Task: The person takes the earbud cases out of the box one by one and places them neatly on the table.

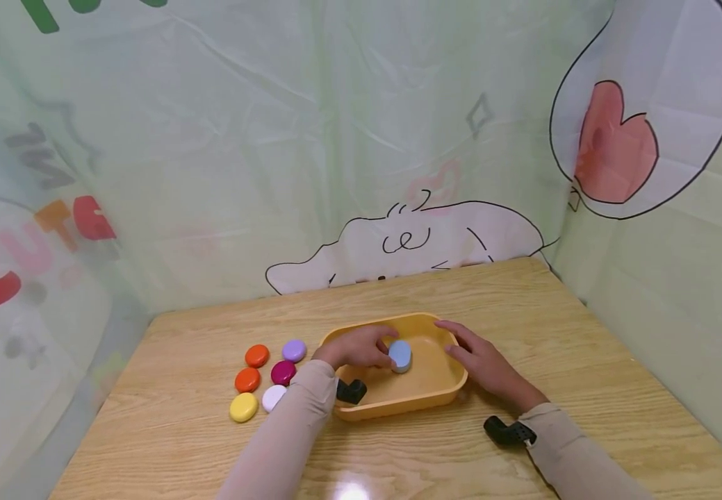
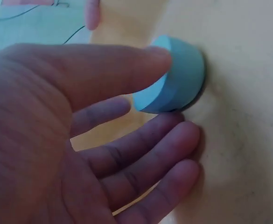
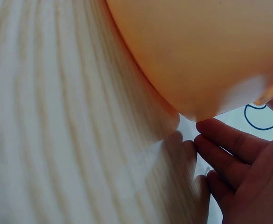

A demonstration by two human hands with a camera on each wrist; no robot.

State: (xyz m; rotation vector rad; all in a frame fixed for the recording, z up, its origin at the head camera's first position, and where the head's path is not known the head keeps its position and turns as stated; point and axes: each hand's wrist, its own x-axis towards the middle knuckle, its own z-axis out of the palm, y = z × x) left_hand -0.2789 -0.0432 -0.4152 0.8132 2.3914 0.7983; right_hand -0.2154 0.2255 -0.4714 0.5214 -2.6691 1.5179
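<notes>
In the head view, my left hand (image 1: 361,347) reaches into an orange-yellow tray (image 1: 398,411). It pinches a light blue round disc (image 1: 401,356) that stands tilted on edge. The left wrist view has the thumb across the flat face of the blue disc (image 2: 173,77), other fingers (image 2: 173,144) spread beneath it. My right hand (image 1: 486,361) holds the tray's right end, two digits over the rim. From the right wrist, the other fingers (image 3: 229,144) lie against the outer wall of the tray (image 3: 197,56).
Left of the tray on the wooden table (image 1: 167,417) lie several round pieces: two orange discs (image 1: 257,355), a purple disc (image 1: 294,350), a magenta disc (image 1: 283,372), a yellow disc (image 1: 244,407) and a white disc (image 1: 273,397), partly behind the left sleeve. Printed curtains (image 1: 223,173) surround the table.
</notes>
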